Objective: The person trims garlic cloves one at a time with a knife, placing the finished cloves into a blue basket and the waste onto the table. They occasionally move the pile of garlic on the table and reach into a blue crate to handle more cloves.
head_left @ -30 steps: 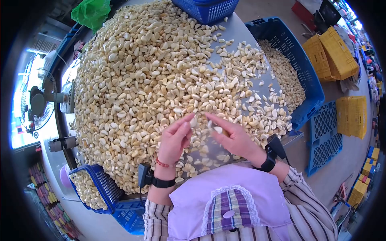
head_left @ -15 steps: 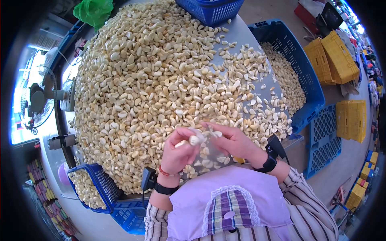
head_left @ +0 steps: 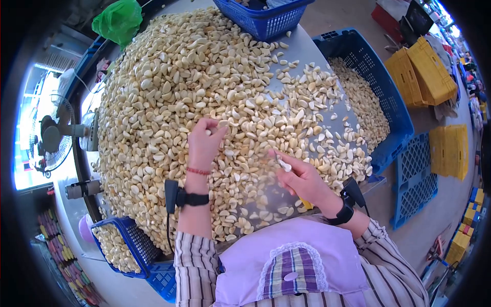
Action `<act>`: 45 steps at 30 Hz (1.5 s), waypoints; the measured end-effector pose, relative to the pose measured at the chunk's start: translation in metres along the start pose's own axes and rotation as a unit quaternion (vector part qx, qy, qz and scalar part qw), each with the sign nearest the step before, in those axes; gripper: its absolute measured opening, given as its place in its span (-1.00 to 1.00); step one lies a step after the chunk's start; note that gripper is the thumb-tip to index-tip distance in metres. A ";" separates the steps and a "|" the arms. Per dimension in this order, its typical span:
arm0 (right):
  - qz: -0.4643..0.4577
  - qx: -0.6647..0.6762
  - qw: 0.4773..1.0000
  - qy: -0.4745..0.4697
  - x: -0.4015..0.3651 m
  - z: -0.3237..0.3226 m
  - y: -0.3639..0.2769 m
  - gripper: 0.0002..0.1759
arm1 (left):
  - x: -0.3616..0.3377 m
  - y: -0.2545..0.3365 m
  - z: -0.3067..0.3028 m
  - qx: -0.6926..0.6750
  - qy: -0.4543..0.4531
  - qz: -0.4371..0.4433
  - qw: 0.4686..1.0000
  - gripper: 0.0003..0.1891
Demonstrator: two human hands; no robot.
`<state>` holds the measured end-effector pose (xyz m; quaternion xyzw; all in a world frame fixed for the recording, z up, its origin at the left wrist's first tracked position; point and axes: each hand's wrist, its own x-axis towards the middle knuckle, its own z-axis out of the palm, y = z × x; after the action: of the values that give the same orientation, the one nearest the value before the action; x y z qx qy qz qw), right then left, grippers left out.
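A wide heap of pale peeled garlic cloves (head_left: 158, 110) covers the metal table. My left hand (head_left: 204, 143) is over the middle of the heap, its fingers curled, with a garlic clove (head_left: 208, 132) showing between them. To the right and lower, my right hand (head_left: 302, 179) is closed round a small knife. Its yellow handle (head_left: 307, 203) sticks out below the palm, and a short dark blade shows near the index finger. Another whitish clove (head_left: 285, 165) sits against that hand's thumb and index finger.
A blue crate (head_left: 404, 123) with more cloves stands right of the table. Blue baskets are at the far edge (head_left: 266, 23) and lower left (head_left: 135, 240). A fan (head_left: 56, 133) stands left, a green bag (head_left: 117, 23) lies upper left, and yellow crates (head_left: 432, 71) are at right.
My left hand has moved away from my right hand, up and to the left onto the heap. My right hand has shifted slightly and keeps the knife.
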<state>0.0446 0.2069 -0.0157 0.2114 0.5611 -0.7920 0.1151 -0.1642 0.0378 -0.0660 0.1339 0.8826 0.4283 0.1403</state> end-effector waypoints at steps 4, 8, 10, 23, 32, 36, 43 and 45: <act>-0.100 -0.169 0.980 0.030 0.007 0.005 0.006 -0.36 | -0.049 0.024 0.000 -0.141 -0.027 -0.039 0.989 -0.78; -0.142 -0.273 0.951 0.000 0.013 0.010 0.017 -0.26 | -0.091 0.041 0.011 -0.178 -0.061 -0.025 0.982 -0.79; -0.103 -0.285 0.953 -0.020 0.012 0.013 0.004 -0.24 | -0.105 0.048 0.009 -0.182 -0.087 -0.014 0.979 -0.80; -0.128 -0.261 0.956 -0.028 0.012 0.012 0.013 -0.21 | -0.121 0.051 0.012 -0.163 -0.035 0.077 0.983 -0.86; 0.058 0.106 0.993 -0.003 0.014 -0.003 -0.001 -0.46 | -0.084 0.048 0.002 -0.687 -0.125 -0.129 0.704 -0.91; 0.044 0.113 0.993 0.007 0.018 0.000 -0.002 -0.47 | -0.003 0.031 0.013 -0.231 -0.004 0.030 0.973 -0.81; 0.022 0.056 0.998 0.021 0.015 -0.006 -0.007 -0.44 | 0.063 0.016 0.036 0.172 0.017 0.245 0.954 -0.68; 0.008 0.036 0.998 0.046 0.013 -0.009 -0.008 -0.42 | 0.057 0.011 0.035 0.086 -0.040 0.174 0.980 -0.65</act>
<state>0.0316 0.2186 -0.0180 0.2565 0.5350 -0.8001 0.0879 -0.2025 0.0896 -0.0855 0.3136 0.8733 0.3626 0.0866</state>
